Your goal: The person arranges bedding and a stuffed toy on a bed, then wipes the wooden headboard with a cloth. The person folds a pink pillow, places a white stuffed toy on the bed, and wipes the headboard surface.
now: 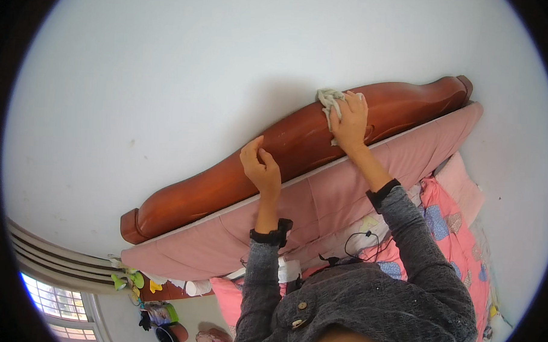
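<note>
A polished reddish-brown wooden headboard [298, 135] slants across the view against the wall. My right hand [350, 121] presses a crumpled pale cloth [329, 100] onto its top right of the middle. Part of the cloth is hidden under the palm and fingers. Farther left, my left hand [260, 168] is over the headboard with bent fingers, thumb and forefinger apart, and nothing in it. Whether its fingertips touch the wood I cannot tell. A pink fabric cover [295, 208] hangs along the headboard's front, below both hands.
Behind the headboard rises a white wall [168, 77]. Pink patterned bedding [453, 222], a pillow [459, 188] and a black cable [348, 246] lie on the bed below. At lower left are a curtain [67, 258], a barred window [56, 303] and a white paper roll [198, 287].
</note>
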A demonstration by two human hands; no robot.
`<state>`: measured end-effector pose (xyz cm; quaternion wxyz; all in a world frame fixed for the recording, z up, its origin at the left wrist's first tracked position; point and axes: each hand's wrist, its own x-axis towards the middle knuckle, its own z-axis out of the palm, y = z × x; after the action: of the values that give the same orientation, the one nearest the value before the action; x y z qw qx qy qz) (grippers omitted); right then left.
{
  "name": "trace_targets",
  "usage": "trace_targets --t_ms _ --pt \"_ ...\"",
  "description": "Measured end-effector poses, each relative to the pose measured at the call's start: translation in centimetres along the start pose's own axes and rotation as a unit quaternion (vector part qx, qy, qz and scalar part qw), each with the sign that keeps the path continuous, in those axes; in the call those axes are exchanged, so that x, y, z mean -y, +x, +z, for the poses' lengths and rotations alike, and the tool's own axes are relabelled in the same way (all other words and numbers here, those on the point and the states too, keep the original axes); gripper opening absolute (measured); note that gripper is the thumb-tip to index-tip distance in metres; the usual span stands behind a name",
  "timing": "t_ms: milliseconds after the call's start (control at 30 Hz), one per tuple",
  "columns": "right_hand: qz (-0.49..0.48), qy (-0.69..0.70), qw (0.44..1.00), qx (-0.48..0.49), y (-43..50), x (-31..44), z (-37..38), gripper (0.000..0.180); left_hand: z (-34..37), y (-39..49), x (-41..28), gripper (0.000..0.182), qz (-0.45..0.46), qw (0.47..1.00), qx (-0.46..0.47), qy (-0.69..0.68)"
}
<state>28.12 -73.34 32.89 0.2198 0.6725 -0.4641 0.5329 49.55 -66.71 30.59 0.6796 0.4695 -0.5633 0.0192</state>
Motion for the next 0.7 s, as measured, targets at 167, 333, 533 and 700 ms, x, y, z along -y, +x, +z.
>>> trace_targets --t_ms 167,333,533,700 --pt "-0.077 0.083 0.993 0.022 -2.4 7.5 2.6 0.024 0.1 -0.3 0.7 0.030 0.009 0.999 0.002 0.033" --pt "-0.152 0.109 0.978 0.090 -3.8 14.2 5.4 0.024 -2.0 0.0 1.5 0.030 -0.040 0.999 -0.025 0.026" --pt "-0.223 0.016 0.914 0.340 -4.7 21.0 8.3 0.031 -7.5 -0.1 3.5 0.034 -0.072 0.988 -0.026 0.134" --pt "-0.280 -0.027 0.898 0.339 -6.9 26.9 10.4 0.039 -12.2 -0.5 5.8 0.035 -0.094 0.977 -0.045 0.183"
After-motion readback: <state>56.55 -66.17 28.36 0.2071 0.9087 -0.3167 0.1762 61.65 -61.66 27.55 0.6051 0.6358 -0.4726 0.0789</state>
